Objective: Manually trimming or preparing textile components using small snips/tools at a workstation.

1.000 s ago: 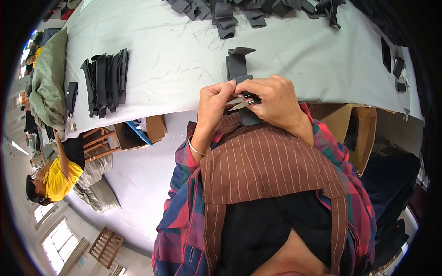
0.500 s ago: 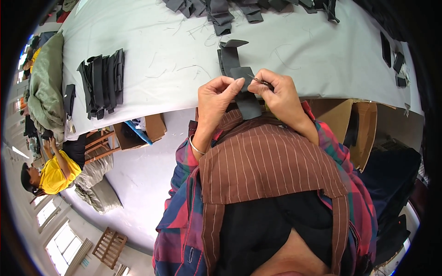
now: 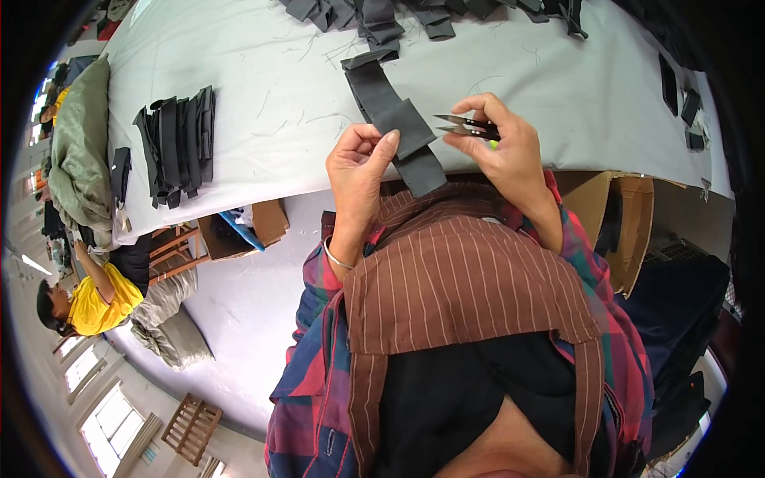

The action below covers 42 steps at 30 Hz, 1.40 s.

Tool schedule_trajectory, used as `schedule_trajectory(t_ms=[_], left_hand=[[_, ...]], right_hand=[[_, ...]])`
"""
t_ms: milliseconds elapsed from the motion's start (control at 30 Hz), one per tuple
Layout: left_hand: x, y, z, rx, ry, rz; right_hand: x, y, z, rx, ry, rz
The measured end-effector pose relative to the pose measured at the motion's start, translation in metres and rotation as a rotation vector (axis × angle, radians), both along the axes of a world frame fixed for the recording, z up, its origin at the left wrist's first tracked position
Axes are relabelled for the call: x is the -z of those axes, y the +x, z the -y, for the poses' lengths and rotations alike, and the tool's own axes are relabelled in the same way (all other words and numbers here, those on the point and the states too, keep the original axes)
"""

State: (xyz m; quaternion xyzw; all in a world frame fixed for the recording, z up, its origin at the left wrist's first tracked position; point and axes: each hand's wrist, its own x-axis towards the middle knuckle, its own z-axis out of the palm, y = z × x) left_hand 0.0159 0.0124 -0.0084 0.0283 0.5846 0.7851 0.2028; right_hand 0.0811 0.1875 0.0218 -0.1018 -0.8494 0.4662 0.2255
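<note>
Between the thumb and fingers of my left hand [image 3: 358,163] is a dark grey fabric strip [image 3: 406,131], folded over itself. Its far end reaches over the white tabletop, and its near end hangs past the table edge by my apron. To the right of the strip, my right hand [image 3: 506,143] grips a pair of small black thread snips [image 3: 466,127]. The snips' two blades are spread and point left, apart from the fabric. My right palm hides part of the handles.
A row of dark strips [image 3: 179,143] lies at left on the white-covered table [image 3: 271,80]. More dark pieces [image 3: 374,20] are heaped at the far edge, with loose threads nearby. Cardboard boxes [image 3: 633,227] stand below the table. A person in yellow [image 3: 103,303] works at far left.
My right hand has drawn back to the right with the snips, whose blades now stand apart from the cloth. The strip in my left hand has swung to a slant and lies more spread out.
</note>
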Motion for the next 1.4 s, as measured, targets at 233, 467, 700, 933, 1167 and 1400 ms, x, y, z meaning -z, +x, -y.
schedule_trajectory(t_ms=[233,467,700,933,1167,1400], left_hand=[[-0.004,0.000,-0.001,-0.006,-0.055,-0.090],[-0.010,0.011,-0.005,-0.012,-0.145,-0.255],[-0.010,0.013,-0.002,0.082,0.018,-0.185],[0.001,0.002,0.008,-0.049,0.125,0.179],[0.008,0.006,0.006,0.293,0.340,0.590],[0.011,-0.007,0.014,0.084,0.397,0.458]], right_hand=[[-0.001,0.003,0.001,-0.182,0.159,-0.021],[0.004,-0.002,0.000,-0.186,-0.450,0.206],[0.016,-0.006,0.002,-0.318,-0.505,0.053],[0.013,-0.002,0.004,-0.409,-0.744,-0.018],[0.020,0.011,0.006,-0.493,-1.229,-0.088],[0.025,0.022,0.009,-0.426,-1.194,0.028]])
